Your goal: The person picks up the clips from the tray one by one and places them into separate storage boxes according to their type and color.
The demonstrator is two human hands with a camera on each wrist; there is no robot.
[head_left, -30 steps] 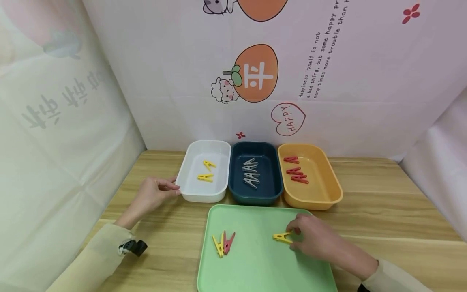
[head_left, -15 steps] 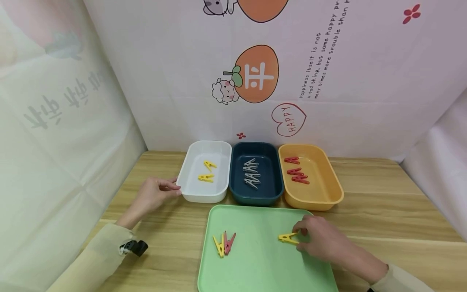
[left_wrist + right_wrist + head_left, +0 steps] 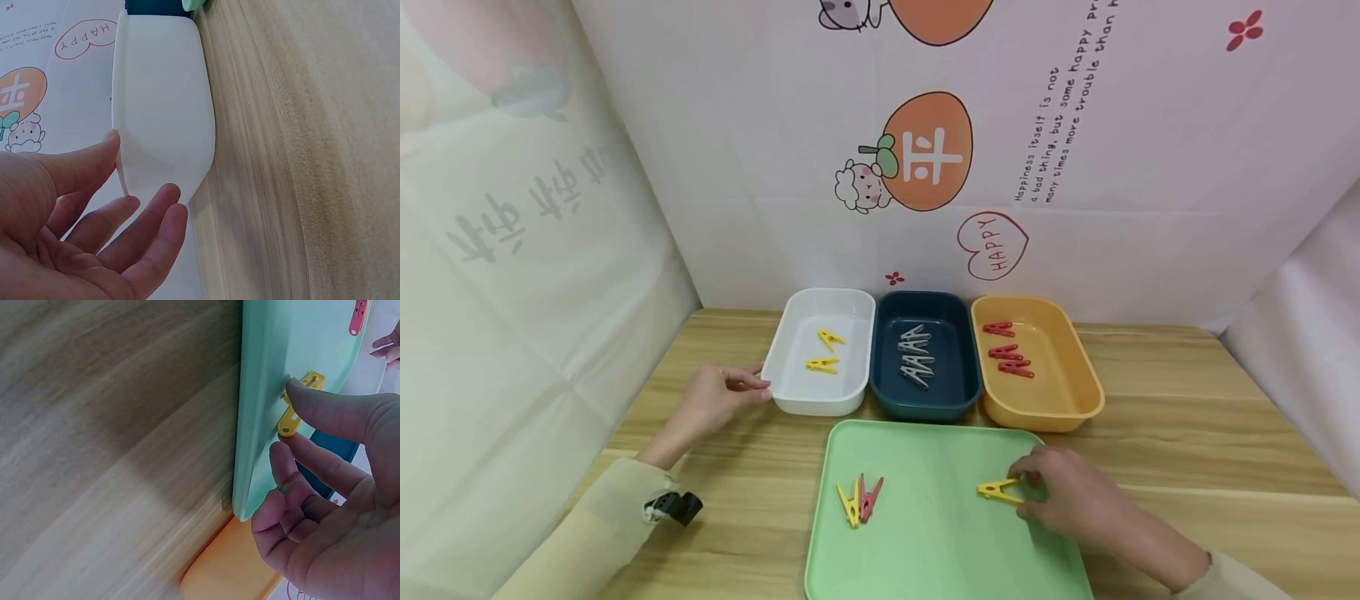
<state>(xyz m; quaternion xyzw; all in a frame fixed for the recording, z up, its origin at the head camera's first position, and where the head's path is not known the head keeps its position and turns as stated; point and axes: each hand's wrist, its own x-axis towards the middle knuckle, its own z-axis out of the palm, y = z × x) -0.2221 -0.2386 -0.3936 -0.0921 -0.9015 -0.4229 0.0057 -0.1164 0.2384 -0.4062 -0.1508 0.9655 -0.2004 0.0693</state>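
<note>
A yellow clothespin [image 3: 997,491] is pinched between the thumb and fingertips of my right hand [image 3: 1071,500], at the right part of the green tray [image 3: 940,558]. The right wrist view shows thumb and index finger at the arms of this clothespin [image 3: 301,403]; whether it touches the tray is hard to tell. My left hand [image 3: 718,404] rests its thumb and fingertips at the near left corner of a white bin [image 3: 820,407], fingers loosely bent in the left wrist view. On the tray's left lie another yellow clothespin [image 3: 850,504] and a red clothespin [image 3: 869,498], side by side.
Behind the tray, a dark blue bin [image 3: 925,410] with several grey clothespins [image 3: 916,358] stands between the white bin, which holds two yellow clothespins [image 3: 823,365], and an orange bin [image 3: 1060,421] with three red ones. A printed cloth [image 3: 775,167] hangs behind the wooden table [image 3: 1187,417].
My right hand has moved a little to the right over the tray, carrying the yellow clothespin along. The left hand and the bins stay where they were.
</note>
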